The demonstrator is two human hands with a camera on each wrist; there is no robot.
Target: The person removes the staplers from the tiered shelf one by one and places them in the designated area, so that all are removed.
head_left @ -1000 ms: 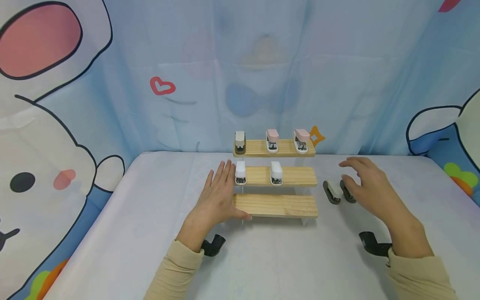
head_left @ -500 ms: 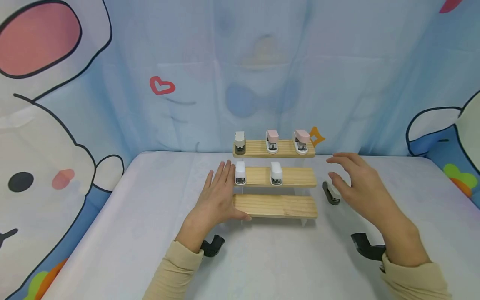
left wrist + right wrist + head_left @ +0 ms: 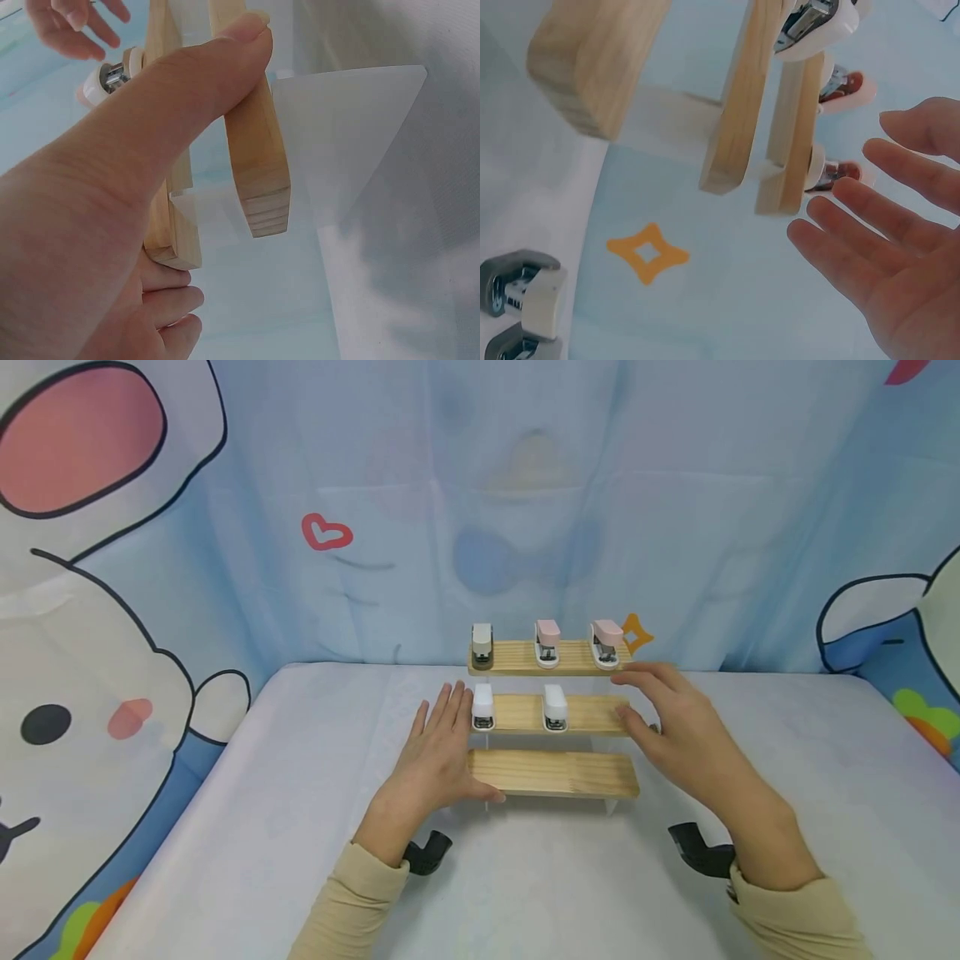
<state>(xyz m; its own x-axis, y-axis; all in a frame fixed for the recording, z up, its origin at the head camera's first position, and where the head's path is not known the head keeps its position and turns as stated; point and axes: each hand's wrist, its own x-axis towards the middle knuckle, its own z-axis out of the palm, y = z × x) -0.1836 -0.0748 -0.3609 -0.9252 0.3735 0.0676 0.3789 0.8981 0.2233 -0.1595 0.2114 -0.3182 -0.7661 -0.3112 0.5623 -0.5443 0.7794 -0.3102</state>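
Three-tier wooden stand (image 3: pixel 555 770), upright on the surface (image 3: pixel 555 877); we count five staplers (image 3: pixel 555 706) on its upper two boards (image 3: pixel 596 713). Our left hand (image 3: pixel 433 764), fingers (image 3: pixel 459 718) straight, touches its left end; our right hand (image 3: pixel 693 731), fingers apart, hovers by its right.

We see the right hand (image 3: pixel 688 735) farther left than before, now near the right ends of the wooden shelves (image 3: pixel 555 771), hiding (in the head view) nearly all of both dark-based staplers (image 3: pixel 544 301).
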